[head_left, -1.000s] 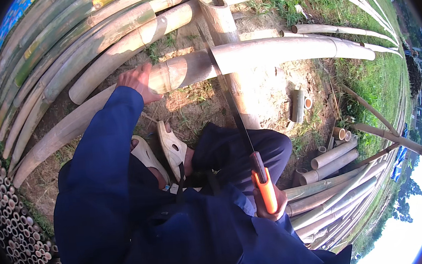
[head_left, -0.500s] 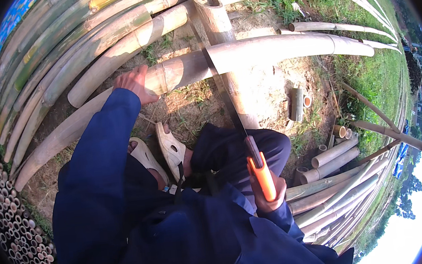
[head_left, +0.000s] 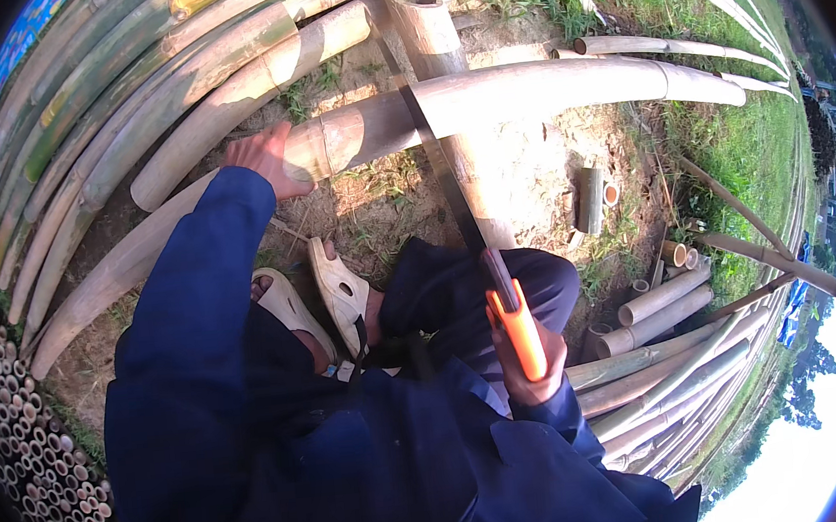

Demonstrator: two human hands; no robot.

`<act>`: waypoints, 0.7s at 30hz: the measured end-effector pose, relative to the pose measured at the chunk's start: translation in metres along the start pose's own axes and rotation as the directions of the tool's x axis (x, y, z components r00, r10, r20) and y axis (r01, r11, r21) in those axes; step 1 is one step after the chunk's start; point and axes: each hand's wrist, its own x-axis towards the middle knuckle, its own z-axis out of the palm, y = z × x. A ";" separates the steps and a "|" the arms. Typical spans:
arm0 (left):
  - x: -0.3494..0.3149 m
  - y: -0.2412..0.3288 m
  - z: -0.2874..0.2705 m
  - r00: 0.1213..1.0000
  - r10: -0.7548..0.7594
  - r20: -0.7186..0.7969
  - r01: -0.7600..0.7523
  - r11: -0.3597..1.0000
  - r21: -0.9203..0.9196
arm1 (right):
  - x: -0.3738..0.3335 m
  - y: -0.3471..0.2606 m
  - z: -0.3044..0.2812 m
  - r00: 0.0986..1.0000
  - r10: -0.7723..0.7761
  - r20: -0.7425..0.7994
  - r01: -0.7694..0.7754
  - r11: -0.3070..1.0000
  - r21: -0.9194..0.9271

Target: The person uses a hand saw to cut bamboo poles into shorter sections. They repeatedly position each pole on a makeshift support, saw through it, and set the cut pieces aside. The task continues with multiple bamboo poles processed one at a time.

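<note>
Bamboo pole crosses twelve o'clock over a bamboo log. The left hand, at ten, curls over it; the right hand, at five, wraps the saw. A rolling pole could bind the blade or send it skipping leftward.

Upper left: long tan-and-green round bamboo poles side by side, blue patterned sheet past them. Lower left: dense stack of pale hollow bamboo tubes, open ends showing. Right of centre: short grey-green bamboo offcut on bare brown soil, pale bamboo ring just beside. Farther right: short tan bamboo cylinders lying near long pale poles. Two slim brown poles meet at an angle near bright green grass. Dark green trees at far edge.
</note>
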 end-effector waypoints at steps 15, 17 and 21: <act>0.012 0.005 -0.001 0.998 -0.034 0.048 0.034 0.999 -0.001 | 0.047 0.006 0.028 1.000 0.014 -0.009 -0.013 0.987 0.161; 0.004 0.000 0.001 0.999 -0.022 0.026 0.022 1.000 0.009 | 0.105 0.000 0.056 0.986 -0.157 -0.049 0.163 0.976 0.142; 0.006 -0.009 -0.001 0.998 -0.018 0.061 0.017 1.000 0.008 | 0.023 0.020 0.029 0.997 -0.063 -0.043 0.069 0.986 0.152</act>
